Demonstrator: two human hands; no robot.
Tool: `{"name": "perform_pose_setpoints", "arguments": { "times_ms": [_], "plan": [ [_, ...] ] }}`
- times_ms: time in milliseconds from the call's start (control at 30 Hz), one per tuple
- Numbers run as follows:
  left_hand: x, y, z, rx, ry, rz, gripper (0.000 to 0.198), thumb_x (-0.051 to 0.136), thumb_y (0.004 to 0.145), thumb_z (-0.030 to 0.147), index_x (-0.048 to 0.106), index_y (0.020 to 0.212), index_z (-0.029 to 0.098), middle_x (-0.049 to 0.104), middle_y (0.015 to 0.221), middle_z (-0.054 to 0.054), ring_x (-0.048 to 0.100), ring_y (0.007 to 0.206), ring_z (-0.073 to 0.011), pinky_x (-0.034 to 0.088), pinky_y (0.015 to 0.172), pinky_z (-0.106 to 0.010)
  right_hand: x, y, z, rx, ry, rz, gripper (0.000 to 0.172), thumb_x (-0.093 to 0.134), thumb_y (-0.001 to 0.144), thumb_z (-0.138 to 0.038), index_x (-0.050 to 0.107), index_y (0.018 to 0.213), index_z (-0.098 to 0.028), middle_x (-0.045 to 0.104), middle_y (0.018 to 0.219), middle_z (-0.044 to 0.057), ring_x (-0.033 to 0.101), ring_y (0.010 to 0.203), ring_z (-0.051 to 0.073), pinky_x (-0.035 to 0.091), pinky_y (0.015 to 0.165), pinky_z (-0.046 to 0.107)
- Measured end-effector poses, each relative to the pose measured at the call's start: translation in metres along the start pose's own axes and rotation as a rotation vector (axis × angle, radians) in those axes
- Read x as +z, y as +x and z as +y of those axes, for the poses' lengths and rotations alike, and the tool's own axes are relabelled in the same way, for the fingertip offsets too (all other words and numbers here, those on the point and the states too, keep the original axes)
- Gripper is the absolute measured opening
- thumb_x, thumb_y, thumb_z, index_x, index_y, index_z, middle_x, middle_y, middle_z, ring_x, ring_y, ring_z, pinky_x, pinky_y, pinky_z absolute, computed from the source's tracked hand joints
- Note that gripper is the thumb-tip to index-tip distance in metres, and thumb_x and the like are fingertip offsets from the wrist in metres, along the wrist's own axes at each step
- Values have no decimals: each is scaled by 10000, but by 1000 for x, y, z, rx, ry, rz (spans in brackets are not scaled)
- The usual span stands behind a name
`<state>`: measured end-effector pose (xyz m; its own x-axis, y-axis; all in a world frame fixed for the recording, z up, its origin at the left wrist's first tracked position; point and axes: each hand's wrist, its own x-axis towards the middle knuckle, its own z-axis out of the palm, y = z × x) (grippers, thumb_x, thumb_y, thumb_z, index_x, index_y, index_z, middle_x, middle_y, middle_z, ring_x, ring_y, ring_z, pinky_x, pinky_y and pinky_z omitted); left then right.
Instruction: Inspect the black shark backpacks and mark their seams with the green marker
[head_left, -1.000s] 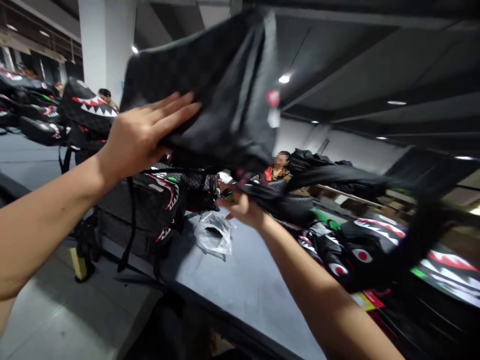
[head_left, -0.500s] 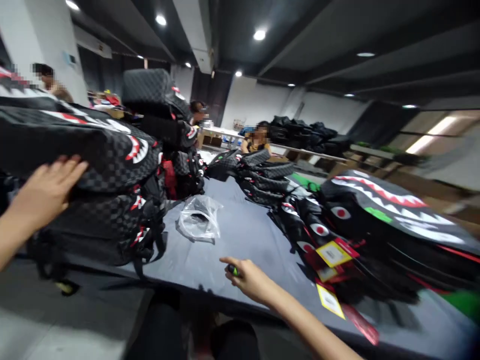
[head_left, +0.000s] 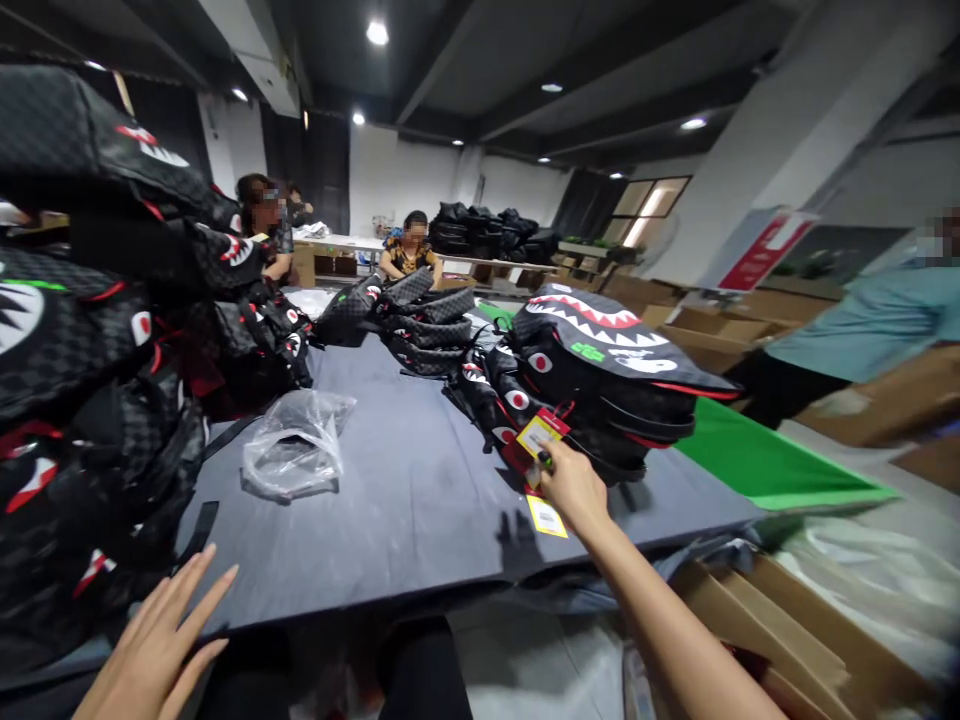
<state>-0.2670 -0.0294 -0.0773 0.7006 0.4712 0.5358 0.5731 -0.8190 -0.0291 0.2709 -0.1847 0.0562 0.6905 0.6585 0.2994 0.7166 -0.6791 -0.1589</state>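
My right hand (head_left: pixel 576 487) is closed around a small black and yellow-green tool (head_left: pixel 545 461), mostly hidden by the fingers. Its extended fingertip is at a yellow-edged hang tag (head_left: pixel 535 436); whether they touch is unclear. Just below hangs a second yellow-edged tag (head_left: pixel 547 517). The tags lie at the near end of a stack of black backpacks (head_left: pixel 622 405) with shark-teeth prints and red-and-white eyes. My left hand (head_left: pixel 161 640) is open, fingers spread, at the table's near left edge, below a tall pile of checkered shark backpacks (head_left: pixel 112 420), and holds nothing.
A clear plastic bag (head_left: pixel 296 445) lies on the grey-covered table (head_left: pixel 397 500). More backpacks (head_left: pixel 427 320) are stacked farther back. A green sheet (head_left: pixel 757 460) and cardboard boxes (head_left: pixel 772 620) are at the right. Co-workers sit behind the table; another person (head_left: pixel 862 320) is at far right.
The view has swung right. My left hand has come off the left backpack pile. My right hand has moved from over the bare table to the hang tags, still holding the small tool.
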Motion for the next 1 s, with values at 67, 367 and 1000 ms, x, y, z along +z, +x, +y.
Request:
{"name": "perform_pose_setpoints", "arguments": {
  "times_ms": [67,367,1000],
  "plan": [
    [25,21,5,-48,0,4,730,473,955,390,169,1614,310,250,1668,-125,415,1458,-361,498,1057,-528,-10,17,16,53,-47,124,508,459,905,-140,544,1405,-108,473,1505,233,487,1325,386,492,959,479],
    [140,204,26,-474,-14,-251,919,517,903,623,117,1617,205,-77,1672,-260,32,1528,-522,248,1118,-722,-37,110,51,0,-288,465,586,505,948,-261,415,1504,-101,391,1542,286,385,1387,423,377,1019,557],
    [125,229,120,-710,-1175,-37,611,636,898,297,464,1476,196,180,1686,-119,83,1570,-330,112,1265,-592,-148,31,-53,-402,-338,462,215,499,891,-124,708,932,-151,719,911,121,601,848,251,362,720,336]
  ]
}}
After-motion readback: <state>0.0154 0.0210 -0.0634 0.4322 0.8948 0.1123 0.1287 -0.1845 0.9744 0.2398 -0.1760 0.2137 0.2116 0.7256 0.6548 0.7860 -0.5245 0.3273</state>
